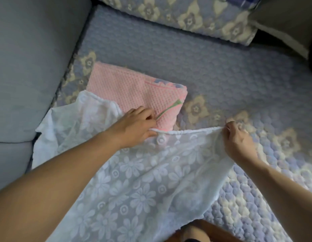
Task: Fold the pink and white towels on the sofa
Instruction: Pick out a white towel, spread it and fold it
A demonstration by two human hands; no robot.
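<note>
The white towel (134,180), thin and flower-patterned, was spread over the sofa (212,67) seat, its far edge stretched between both hands. That edge was pinched at one end by the left hand (136,126) and at the other by the right hand (239,142). The pink towel (134,91) lay folded just beyond, partly overlapped by the white one.

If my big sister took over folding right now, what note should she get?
Left hand: grips the white towel at its top edge, beside the pink towel.
Right hand: pinches the same edge's right corner.
Pink towel: folded, lying on the sofa cover near the armrest.
White towel: spread out, its left part bunched, top edge stretched between both hands.
Done: pink. Left: fold the white one.
</note>
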